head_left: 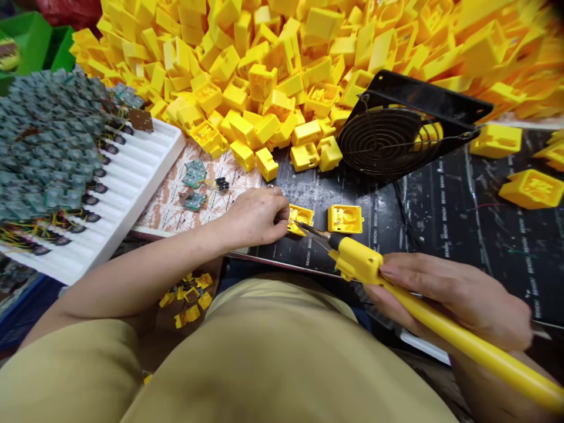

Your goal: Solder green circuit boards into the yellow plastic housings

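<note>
Here, notes by item.
Housing in hand: small yellow moulded-plastic housing (301, 218), squarish, open side up, glossy; sits at frame centre on the black work mat (462, 211). Its inside is too small to make out.
Left hand: left hand (255, 217) rests on the mat, fingertips closed against the left edge of the housing, pinning it; a ring shows on one finger.
Tool: yellow-handled soldering iron (396, 288), smooth plastic shaft, dark metal tip touching the housing; shaft runs out of frame lower right.
Right hand: right hand (458, 299) wrapped around the iron's handle, index finger laid along the top; wrist cut off at the right edge.
Second housing: matching yellow square housing (345, 218) just right of the first, apart from both hands.
Heap: pile of yellow plastic housings (273, 64) fills the upper frame, angular and jumbled; right part blurred.
Fan: black square fan with round wire grille (388, 138), tilted against the heap, centre right.
Tray: white ribbed foam tray (136, 170) at left, loaded with grey-green circuit boards (48, 141) trailing thin wires; detail unclear.
Loose parts: two small green boards (194, 185) on printed paper beside the tray.
Foreground: tan fabric covers the lap, hiding the bench edge.
</note>
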Demonstrator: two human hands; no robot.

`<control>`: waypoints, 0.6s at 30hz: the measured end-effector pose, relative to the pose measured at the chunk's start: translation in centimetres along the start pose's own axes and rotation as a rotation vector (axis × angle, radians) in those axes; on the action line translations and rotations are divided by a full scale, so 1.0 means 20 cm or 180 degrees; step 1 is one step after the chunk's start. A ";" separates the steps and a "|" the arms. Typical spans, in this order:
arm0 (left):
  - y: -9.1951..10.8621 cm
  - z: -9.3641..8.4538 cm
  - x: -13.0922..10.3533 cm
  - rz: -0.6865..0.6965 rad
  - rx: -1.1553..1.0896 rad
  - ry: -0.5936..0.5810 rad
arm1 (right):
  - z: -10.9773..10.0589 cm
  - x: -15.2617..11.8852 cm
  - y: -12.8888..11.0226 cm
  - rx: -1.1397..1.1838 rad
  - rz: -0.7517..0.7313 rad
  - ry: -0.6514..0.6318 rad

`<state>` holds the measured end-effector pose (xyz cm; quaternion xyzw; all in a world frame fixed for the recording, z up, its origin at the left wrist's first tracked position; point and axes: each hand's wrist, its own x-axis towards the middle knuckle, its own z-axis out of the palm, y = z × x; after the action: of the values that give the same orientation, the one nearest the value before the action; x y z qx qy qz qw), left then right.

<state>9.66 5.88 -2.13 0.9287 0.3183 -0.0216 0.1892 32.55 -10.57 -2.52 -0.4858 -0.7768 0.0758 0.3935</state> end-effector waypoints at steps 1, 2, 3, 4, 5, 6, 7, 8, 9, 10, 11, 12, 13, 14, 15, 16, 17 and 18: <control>0.00 0.00 0.00 -0.0019 0.0014 -0.0039 | 0.01 0.01 0.00 -0.0006 -0.0136 -0.0018; 0.01 -0.01 0.01 -0.0039 0.0024 -0.0069 | 0.01 0.02 0.00 -0.0026 -0.0240 -0.0049; 0.01 -0.01 0.01 -0.0051 0.0030 -0.0105 | 0.01 0.03 0.00 -0.0056 -0.0288 -0.0090; 0.01 -0.02 0.01 -0.0061 0.0038 -0.0139 | 0.01 0.05 0.00 -0.0077 -0.0303 -0.0143; 0.02 -0.02 0.01 -0.0072 0.0053 -0.0179 | 0.00 0.07 0.00 -0.0077 -0.0341 -0.0215; 0.02 -0.03 0.02 -0.0082 0.0075 -0.0222 | 0.00 0.08 0.00 -0.0073 -0.0410 -0.0270; 0.03 -0.03 0.02 -0.0096 0.0104 -0.0267 | 0.00 0.10 -0.01 -0.0075 -0.0503 -0.0291; 0.03 -0.04 0.03 -0.0107 0.0133 -0.0316 | -0.01 0.12 -0.01 -0.0091 -0.0617 -0.0319; 0.03 -0.05 0.03 -0.0106 0.0157 -0.0365 | -0.01 0.14 -0.01 -0.0113 -0.0711 -0.0340; 0.04 -0.05 0.04 -0.0094 0.0179 -0.0399 | -0.02 0.15 -0.01 -0.0137 -0.0783 -0.0348; 0.04 -0.06 0.04 -0.0065 0.0198 -0.0426 | -0.03 0.16 -0.01 -0.0151 -0.0830 -0.0348; 0.04 -0.06 0.04 -0.0026 0.0220 -0.0437 | -0.04 0.15 -0.01 -0.0173 -0.0812 -0.0353; 0.04 -0.06 0.05 0.0017 0.0245 -0.0434 | -0.06 0.15 -0.01 -0.0204 -0.0745 -0.0389; 0.04 -0.06 0.05 0.0062 0.0270 -0.0421 | -0.07 0.13 -0.01 -0.0235 -0.0637 -0.0400; 0.03 -0.06 0.05 0.0103 0.0294 -0.0402 | -0.08 0.12 -0.01 -0.0274 -0.0491 -0.0417; 0.03 -0.06 0.05 0.0141 0.0311 -0.0378 | -0.08 0.10 0.00 -0.0321 -0.0356 -0.0444; 0.03 -0.06 0.04 0.0177 0.0321 -0.0349 | -0.08 0.09 0.00 -0.0350 -0.0265 -0.0456; 0.02 -0.06 0.04 0.0211 0.0327 -0.0319 | -0.08 0.07 0.00 -0.0341 -0.0226 -0.0436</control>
<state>10.51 6.51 -1.01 0.9449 0.2760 -0.0781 0.1576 33.35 -9.77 -0.63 -0.4720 -0.8216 0.0533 0.3154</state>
